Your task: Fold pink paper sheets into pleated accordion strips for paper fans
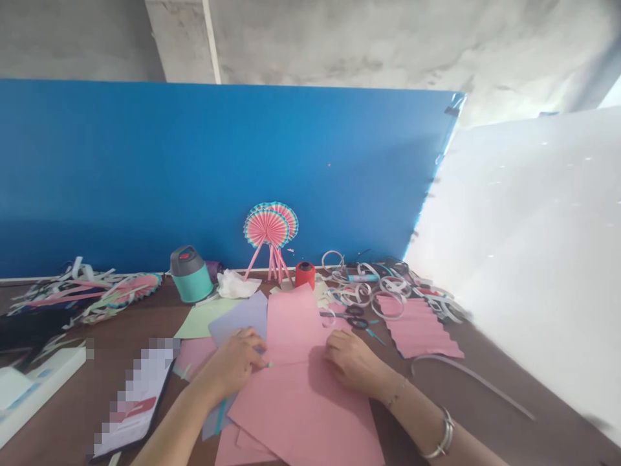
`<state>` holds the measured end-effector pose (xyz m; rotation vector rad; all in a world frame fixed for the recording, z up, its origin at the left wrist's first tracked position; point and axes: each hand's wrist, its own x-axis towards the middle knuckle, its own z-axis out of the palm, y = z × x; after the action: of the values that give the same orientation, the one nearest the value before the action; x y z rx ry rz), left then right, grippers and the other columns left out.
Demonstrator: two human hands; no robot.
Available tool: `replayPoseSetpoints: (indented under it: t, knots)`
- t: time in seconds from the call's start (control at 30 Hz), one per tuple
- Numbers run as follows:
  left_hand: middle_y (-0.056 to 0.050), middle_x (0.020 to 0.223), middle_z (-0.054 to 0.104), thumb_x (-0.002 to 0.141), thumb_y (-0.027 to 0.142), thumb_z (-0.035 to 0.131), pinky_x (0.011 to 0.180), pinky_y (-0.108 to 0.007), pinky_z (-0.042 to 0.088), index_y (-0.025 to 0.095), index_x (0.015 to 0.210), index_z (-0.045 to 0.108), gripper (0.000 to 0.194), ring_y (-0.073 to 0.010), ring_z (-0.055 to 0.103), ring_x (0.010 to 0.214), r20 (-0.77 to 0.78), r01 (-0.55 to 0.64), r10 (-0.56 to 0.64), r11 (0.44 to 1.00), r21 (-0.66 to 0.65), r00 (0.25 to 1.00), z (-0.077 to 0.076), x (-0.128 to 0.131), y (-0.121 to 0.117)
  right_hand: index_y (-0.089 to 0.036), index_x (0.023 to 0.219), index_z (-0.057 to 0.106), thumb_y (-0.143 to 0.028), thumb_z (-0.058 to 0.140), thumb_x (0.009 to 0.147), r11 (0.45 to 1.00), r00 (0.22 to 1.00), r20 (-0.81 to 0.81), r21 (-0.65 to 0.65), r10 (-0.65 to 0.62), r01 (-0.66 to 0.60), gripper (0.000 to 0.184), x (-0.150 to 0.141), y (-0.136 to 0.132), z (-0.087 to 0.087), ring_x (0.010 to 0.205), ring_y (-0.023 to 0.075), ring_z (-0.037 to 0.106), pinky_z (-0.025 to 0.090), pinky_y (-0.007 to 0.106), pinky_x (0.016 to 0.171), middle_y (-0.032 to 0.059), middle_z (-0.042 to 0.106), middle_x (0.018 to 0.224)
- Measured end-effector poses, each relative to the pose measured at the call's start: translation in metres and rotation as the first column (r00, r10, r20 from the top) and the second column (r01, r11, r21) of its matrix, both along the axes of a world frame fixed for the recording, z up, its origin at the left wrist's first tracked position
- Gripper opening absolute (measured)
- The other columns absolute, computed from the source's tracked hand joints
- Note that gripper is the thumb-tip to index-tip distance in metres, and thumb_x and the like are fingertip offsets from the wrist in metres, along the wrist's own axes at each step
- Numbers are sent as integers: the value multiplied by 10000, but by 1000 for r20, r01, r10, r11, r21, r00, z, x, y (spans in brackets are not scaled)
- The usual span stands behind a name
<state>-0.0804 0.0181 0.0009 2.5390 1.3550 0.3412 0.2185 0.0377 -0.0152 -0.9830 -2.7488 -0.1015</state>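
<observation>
A sheet of pink paper (pixel 295 323) lies in front of me, with a crease across it and its far part lifted a little. My left hand (pixel 242 356) is closed at the paper's left edge, its thumb and fingertips by the end of the crease. At the right edge, the curled fingers of my right hand (pixel 352 362) grip the same paper; their tips are partly hidden. More pink sheets (pixel 310 421) are stacked under and nearer to me. A lilac sheet (pixel 245 317) and a green sheet (pixel 208 317) stick out beyond my left hand.
Scissors (pixel 356 316) lie past my right hand, beside pleated pink paper (pixel 420 327) and curled paper strips (pixel 359 291). Paper fans (pixel 269 226) stand against the blue partition (pixel 145 168). A teal container (pixel 191 281), red spool (pixel 305 275) and phone (pixel 138 408) are leftward or behind.
</observation>
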Motion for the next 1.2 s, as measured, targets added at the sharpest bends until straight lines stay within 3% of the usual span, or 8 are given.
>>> replayPoseSetpoints:
  t: [0.27,0.4,0.53,0.67,0.83,0.97,1.07,1.2]
  knots:
    - [-19,624,597,643,56,379,673,-288,413,200,577,641,306,-163,548,671,296,-214,178,972,96,938,-8,3,4,-170,698,591,-87,489,747,994,983,-171,83,-63,78,141,-3,13,-15,737,189,513,345,326,716,59,597,722]
    - [-6,608,611,742,206,419,562,-248,407,179,817,710,301,-133,532,568,464,-178,228,973,-150,856,-4,19,-6,-186,710,548,-84,444,788,976,868,-492,145,-69,160,165,-6,11,-5,730,176,515,353,304,708,38,583,704]
    - [-62,758,698,812,532,440,408,-202,347,137,999,687,502,-142,566,554,474,-202,509,805,-558,719,11,47,-13,-188,750,543,-70,450,800,950,833,-546,300,94,89,158,-14,0,6,700,166,496,344,294,668,27,583,700]
    - [-112,719,716,745,684,459,451,-219,407,104,802,720,639,-182,634,602,485,-251,664,702,-666,569,19,69,-12,-185,787,550,-68,466,801,909,870,-456,416,185,24,144,-23,-7,5,682,162,483,338,294,646,25,581,704]
    - [-135,808,738,755,597,520,643,-297,506,106,801,711,529,-237,689,758,621,-159,679,715,-681,393,22,71,-4,-177,815,565,-51,463,797,895,897,-420,441,141,66,163,-19,-1,1,693,169,492,328,303,649,25,591,699]
    - [-114,765,729,828,539,441,638,-311,490,131,748,685,481,-250,678,737,713,-475,605,773,-421,353,39,49,0,-183,782,563,-49,461,801,890,861,-501,428,85,161,170,-7,8,5,708,172,506,339,299,656,30,612,717]
    - [-87,672,682,862,429,431,664,-309,445,159,665,656,403,-239,642,704,572,-688,506,710,149,646,50,38,-2,-184,904,587,-49,451,822,907,836,-547,370,40,199,208,-1,9,12,754,176,525,366,299,682,41,629,793]
    - [-65,684,626,861,195,411,685,-315,401,173,740,628,250,-222,597,737,181,-466,446,694,548,877,46,54,-10,-180,1117,529,-68,447,825,903,822,-562,394,89,172,323,-6,-3,25,912,211,532,391,346,792,85,620,983]
